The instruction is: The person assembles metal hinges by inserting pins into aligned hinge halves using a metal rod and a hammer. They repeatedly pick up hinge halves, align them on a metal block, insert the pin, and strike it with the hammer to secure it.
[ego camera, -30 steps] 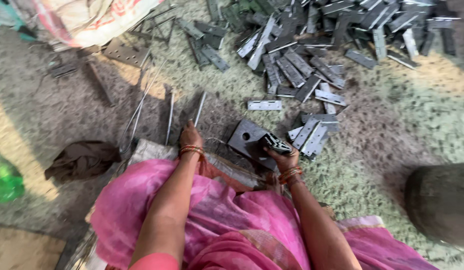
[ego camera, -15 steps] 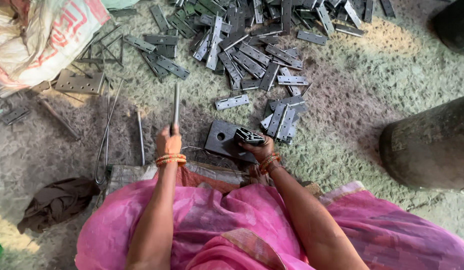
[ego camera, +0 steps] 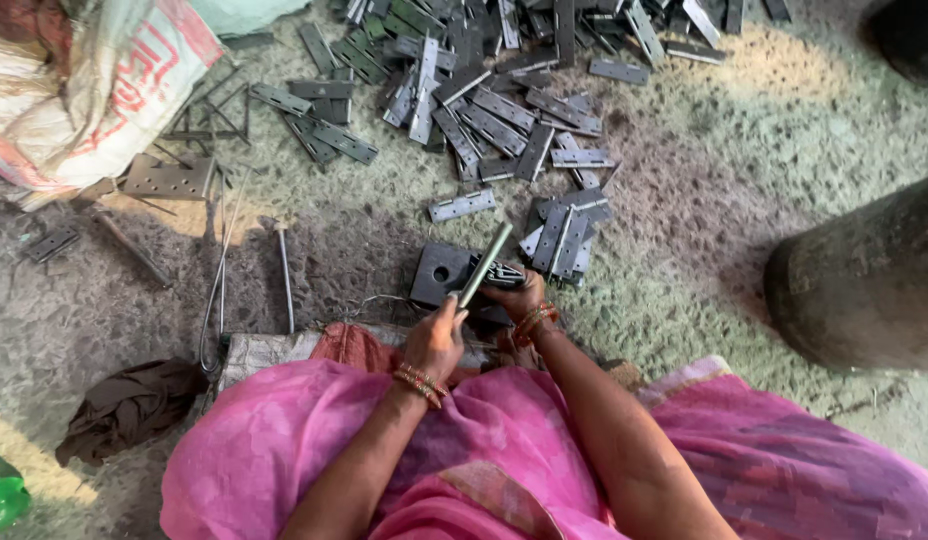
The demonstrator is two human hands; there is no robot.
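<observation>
So the left hand, bottom center of the frame, has its fingers wrapped tight round the lower end of a thin metal rod. The rod slants up and to the right from the fist, and its top end hangs over a dark square block with a hole sitting on the floor. Just to the right, the right hand has its fingers closed on a small hinge, pressed down at the block's right edge, right where the rod crosses. The rod and hinge look like they're touching, but I honestly can't tell for sure.

Room-wise: the speckled floor is open to the right of the hands until you hit a big dark rounded drum at the right edge. Left of the block there's bare floor with a few loose rods and wire.

Further left, a printed sack fills the upper left, with a flat perforated plate below it, a dark rag lower left and something green at the bottom left corner. The big pile of hinges spreads across the top center, and a small stack lies just beside the right hand. Pink cloth covers the lap along the bottom.
</observation>
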